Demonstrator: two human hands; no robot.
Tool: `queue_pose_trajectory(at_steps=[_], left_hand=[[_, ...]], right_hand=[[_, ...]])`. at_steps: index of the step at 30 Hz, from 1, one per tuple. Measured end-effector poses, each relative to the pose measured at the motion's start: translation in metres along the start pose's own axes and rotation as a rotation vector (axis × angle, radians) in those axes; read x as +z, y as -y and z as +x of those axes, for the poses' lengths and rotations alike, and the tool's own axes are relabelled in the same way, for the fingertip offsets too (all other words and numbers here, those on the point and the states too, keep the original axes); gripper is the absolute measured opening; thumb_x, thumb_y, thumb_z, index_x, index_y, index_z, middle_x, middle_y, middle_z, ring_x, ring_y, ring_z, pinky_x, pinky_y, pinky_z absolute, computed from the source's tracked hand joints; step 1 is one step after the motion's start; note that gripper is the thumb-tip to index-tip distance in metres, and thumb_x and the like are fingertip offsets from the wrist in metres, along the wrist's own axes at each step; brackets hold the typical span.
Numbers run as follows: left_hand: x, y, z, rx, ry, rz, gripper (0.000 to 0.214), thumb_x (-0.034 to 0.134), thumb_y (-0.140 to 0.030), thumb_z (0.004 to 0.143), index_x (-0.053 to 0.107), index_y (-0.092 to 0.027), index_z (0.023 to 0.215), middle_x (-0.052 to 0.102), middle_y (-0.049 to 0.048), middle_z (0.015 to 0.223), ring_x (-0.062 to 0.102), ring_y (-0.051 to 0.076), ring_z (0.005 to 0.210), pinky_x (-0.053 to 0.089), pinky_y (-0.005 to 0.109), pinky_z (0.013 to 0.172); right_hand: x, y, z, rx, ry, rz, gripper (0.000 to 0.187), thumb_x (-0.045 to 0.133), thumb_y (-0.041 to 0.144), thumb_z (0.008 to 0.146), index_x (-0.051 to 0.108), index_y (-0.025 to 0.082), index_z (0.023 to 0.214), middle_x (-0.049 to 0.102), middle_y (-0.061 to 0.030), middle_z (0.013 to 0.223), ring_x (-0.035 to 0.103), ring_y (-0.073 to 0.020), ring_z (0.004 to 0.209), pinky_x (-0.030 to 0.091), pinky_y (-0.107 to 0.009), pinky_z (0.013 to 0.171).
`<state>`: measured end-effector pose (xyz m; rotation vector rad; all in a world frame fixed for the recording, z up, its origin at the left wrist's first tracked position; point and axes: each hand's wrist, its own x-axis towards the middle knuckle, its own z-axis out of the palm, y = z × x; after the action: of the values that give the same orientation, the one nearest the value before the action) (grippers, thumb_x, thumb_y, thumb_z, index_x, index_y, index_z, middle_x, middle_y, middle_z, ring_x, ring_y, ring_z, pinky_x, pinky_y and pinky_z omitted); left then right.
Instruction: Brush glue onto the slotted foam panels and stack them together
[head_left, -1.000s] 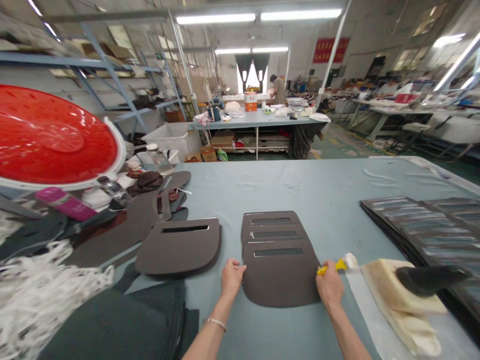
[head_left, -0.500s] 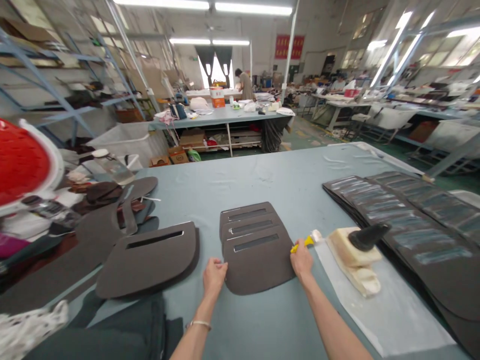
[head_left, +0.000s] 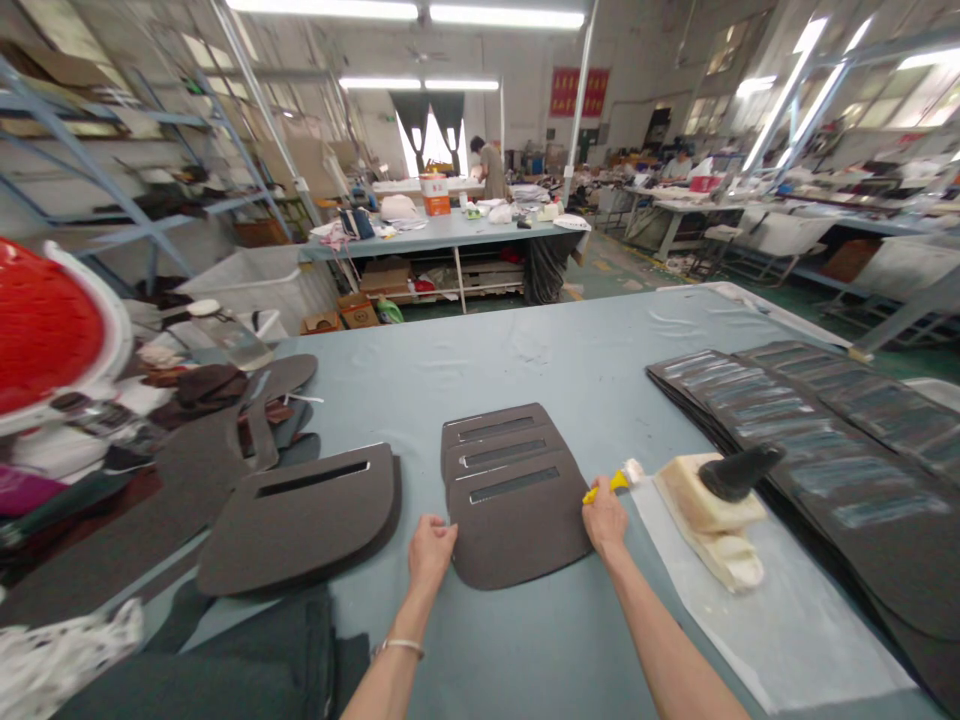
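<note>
Three dark brown flat panels point(head_left: 517, 540), each with a long slot, lie overlapped like steps on the blue-grey table. My left hand point(head_left: 433, 550) is closed at the left edge of the front panel, its fingertips pinching that edge. At the opposite edge is my right hand point(head_left: 606, 520), wrapped round a small brush with a yellow handle point(head_left: 618, 480); its pale bristles point away to the right. That hand also touches the panel's right edge. Right of the brush stands a cream-coloured glue container point(head_left: 697, 500) with a black conical piece on top.
A stack of similar slotted panels point(head_left: 300, 530) sits to the left, beside cut pieces and dark cloth point(head_left: 255, 660). Many panels with shiny streaks point(head_left: 787, 430) fan out on the right. A whitish sheet point(head_left: 795, 640) lies under the container. Another person point(head_left: 491, 168) stands far back.
Everything sits slightly further right in view. Both hands keep their places at the panel's edges, and the brush stays in my right hand.
</note>
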<state>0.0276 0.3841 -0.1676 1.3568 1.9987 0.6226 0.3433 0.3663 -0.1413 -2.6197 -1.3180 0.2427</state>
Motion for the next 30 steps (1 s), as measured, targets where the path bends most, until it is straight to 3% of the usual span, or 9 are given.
queue_pose_trajectory(at_steps=[12, 21, 27, 30], left_hand=[[0.000, 0.000, -0.001, -0.005, -0.022, -0.027, 0.022, 0.060, -0.035, 0.070, 0.050, -0.020, 0.083, 0.068, 0.0032, 0.072, 0.064, 0.018, 0.069, 0.043, 0.028, 0.066], [-0.002, -0.009, -0.006, 0.007, -0.019, 0.037, 0.019, 0.058, -0.032, 0.072, 0.049, -0.021, 0.085, 0.064, 0.0003, 0.068, 0.060, 0.017, 0.066, 0.040, 0.028, 0.065], [-0.004, -0.016, -0.015, 0.099, -0.094, 0.125, 0.017, 0.056, -0.025, 0.075, 0.048, -0.021, 0.090, 0.055, 0.0034, 0.091, 0.054, 0.017, 0.087, 0.040, 0.029, 0.077], [-0.003, -0.019, -0.023, 0.166, -0.079, 0.145, 0.009, 0.051, -0.022, 0.079, 0.051, -0.022, 0.088, 0.051, 0.0037, 0.095, 0.052, 0.016, 0.087, 0.040, 0.028, 0.076]], right_hand=[[0.014, -0.005, 0.005, 0.003, -0.006, -0.022, 0.021, 0.041, 0.017, 0.085, 0.047, 0.021, 0.105, 0.061, -0.0049, 0.086, 0.059, -0.0166, 0.072, 0.029, -0.026, 0.057], [0.010, -0.003, 0.005, 0.019, -0.008, -0.014, 0.021, 0.044, 0.027, 0.088, 0.047, 0.019, 0.107, 0.060, -0.0046, 0.084, 0.059, -0.0160, 0.072, 0.029, -0.026, 0.058], [0.011, -0.005, 0.007, -0.054, -0.027, -0.007, 0.019, 0.048, 0.027, 0.087, 0.049, 0.019, 0.104, 0.056, -0.0047, 0.089, 0.054, -0.0135, 0.073, 0.028, -0.024, 0.057], [0.010, -0.007, 0.004, -0.109, -0.069, -0.041, 0.018, 0.047, 0.027, 0.088, 0.050, 0.019, 0.103, 0.052, -0.0061, 0.094, 0.052, -0.0147, 0.078, 0.029, -0.024, 0.057]])
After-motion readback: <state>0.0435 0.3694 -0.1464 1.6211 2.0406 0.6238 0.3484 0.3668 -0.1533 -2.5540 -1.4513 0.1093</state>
